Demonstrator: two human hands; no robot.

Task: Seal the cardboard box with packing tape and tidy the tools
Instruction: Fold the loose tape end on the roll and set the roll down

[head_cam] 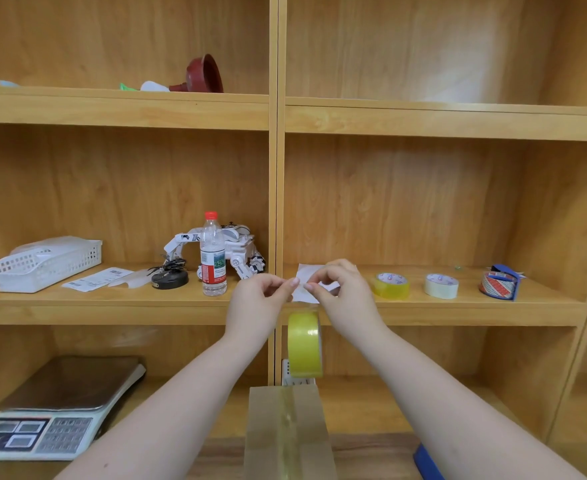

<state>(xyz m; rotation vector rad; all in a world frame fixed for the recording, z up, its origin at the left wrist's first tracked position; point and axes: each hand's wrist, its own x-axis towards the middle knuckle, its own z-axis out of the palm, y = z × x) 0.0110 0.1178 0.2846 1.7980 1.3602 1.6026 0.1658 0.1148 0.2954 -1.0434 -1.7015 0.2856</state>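
A cardboard box (267,434) stands at the bottom centre, with a strip of clear yellowish tape running along its top seam. Above it hangs a yellow packing tape roll (304,344), edge-on to me. My left hand (259,301) and my right hand (342,292) are raised in front of the middle shelf. Their fingertips almost meet, pinching the loose end of the tape just above the roll. A blue tool (427,462) pokes in at the bottom right, partly hidden by my right forearm.
On the middle shelf sit a yellow tape roll (390,285), a white tape roll (441,286) and a blue tape dispenser (501,282). Left of them are a water bottle (213,258), a toy robot (240,251) and a white basket (42,265). A scale (53,410) sits lower left.
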